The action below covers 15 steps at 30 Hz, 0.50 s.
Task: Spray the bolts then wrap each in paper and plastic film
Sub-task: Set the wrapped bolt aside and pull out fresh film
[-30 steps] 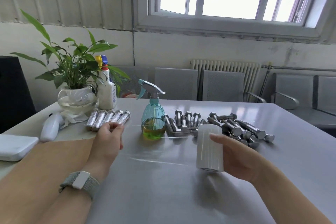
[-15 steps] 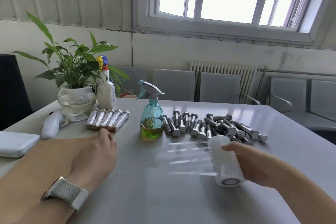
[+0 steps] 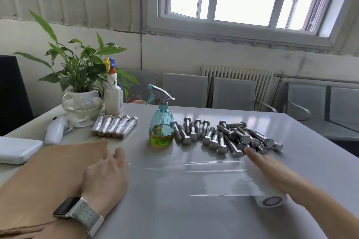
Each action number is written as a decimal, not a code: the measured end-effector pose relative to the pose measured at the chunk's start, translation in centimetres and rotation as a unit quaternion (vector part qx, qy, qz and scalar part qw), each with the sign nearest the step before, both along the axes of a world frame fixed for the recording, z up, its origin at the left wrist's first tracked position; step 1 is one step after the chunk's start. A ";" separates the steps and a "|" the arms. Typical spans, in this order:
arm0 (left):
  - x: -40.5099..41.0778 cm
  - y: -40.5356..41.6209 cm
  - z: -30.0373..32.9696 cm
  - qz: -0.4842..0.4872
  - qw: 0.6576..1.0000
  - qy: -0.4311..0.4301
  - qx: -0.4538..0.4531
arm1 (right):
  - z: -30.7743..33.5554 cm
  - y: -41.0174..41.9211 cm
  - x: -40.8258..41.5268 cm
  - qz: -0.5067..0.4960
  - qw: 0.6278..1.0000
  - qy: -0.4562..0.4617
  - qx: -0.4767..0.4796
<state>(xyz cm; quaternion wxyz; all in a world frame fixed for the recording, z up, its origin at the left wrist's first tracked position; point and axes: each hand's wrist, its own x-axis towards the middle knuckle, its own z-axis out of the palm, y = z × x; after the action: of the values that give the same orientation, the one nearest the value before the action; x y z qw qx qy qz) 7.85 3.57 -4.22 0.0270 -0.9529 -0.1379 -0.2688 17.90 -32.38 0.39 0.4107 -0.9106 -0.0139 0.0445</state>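
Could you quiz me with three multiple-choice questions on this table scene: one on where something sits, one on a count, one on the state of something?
1. Where does the teal plastic spray bottle stand?
A. between the film-wrapped bolts and the bare steel bolts
B. on the brown paper sheet
C. beside the white radiator

2. How many wrapped bolts lie in the row?
A. two
B. five
C. nine

3. What state is the white roll of clear plastic film in?
A. standing upright
B. lying down, film pulled out across the grey table
C. held in the air

Answers: 1 A, wrapped bolts lie to its left and bare ones to its right. 2 B, five lie side by side. 3 B, the right hand rests flat on the lying roll while the left hand pins the film's free end.
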 end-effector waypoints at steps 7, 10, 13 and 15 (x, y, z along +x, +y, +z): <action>0.4 0.5 -0.4 -0.017 0.999 0.038 -0.012 | -0.2 -0.9 2.8 -0.007 0.980 0.017 -0.196; 0.4 0.5 -0.6 -0.033 0.999 0.032 -0.028 | -0.3 -1.1 3.1 -0.003 0.967 -0.003 -0.255; 0.3 0.4 -0.6 -0.036 0.999 0.023 -0.028 | -0.5 -1.7 3.5 -0.014 0.958 -0.030 -0.284; 0.3 0.4 -0.4 -0.041 0.999 0.007 -0.019 | -0.5 -1.9 3.7 -0.016 0.954 -0.029 -0.296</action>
<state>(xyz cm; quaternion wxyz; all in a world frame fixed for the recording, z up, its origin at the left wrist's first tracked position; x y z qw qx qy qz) 8.13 3.95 -4.64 -0.0014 -0.9598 -0.1040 -0.2606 21.59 -34.24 -0.14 0.1225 -0.9924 0.0024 0.0132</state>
